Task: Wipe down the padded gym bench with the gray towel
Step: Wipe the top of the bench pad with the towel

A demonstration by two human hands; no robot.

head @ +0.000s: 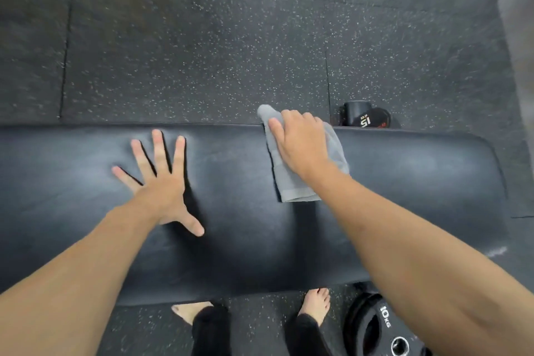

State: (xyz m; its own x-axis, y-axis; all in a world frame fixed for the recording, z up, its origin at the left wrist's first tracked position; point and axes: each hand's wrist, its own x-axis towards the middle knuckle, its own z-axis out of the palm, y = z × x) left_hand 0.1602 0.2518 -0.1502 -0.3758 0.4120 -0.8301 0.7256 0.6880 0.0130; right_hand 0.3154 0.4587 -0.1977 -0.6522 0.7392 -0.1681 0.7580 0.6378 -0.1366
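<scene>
10 kg plate point(384, 326) by bare feet; left hand point(161, 191) splayed on bench point(404, 182); right hand point(300, 141) presses towel point(291, 185).

Padded bench point(245, 240): black, glossy, lying left-to-right across scene, rounded right end. Gray towel point(291, 185): folded, flat on bench right of centre, far corner overhanging far edge.

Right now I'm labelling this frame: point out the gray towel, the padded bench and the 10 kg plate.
gray towel point(291, 188): head view, its near folded end.
padded bench point(245, 240): head view, bare middle of the pad.
10 kg plate point(375, 329): head view, its face beside the printed marking.
</scene>
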